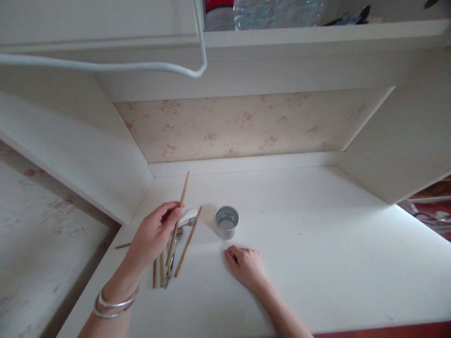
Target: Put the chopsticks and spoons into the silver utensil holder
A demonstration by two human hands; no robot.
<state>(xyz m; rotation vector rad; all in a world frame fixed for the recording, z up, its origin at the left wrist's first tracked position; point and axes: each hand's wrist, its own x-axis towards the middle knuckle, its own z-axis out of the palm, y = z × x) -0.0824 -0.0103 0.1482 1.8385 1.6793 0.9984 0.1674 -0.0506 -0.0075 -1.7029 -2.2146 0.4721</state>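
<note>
Chopstick [184, 188] pinched in the left hand [152, 234] needs a steady hold, while the right hand [248, 266] rests curled near the metal cup [227, 232].

L hand [151, 234] hides one end of a far-L stick [123, 245], plus parts of the cutlery [179, 233] & other sticks [188, 241] below; where these overlap, no. of pieces is unclear. R hand [247, 267]: fingertips tucked under, not vis. Both forearms [283, 312] run off btm edge. Top edge cuts clear plastic containers [257, 14]; RH-edge items [435, 217] (blurred, partly behind cabinet panel [398, 126]) can't be ID'd.
</note>
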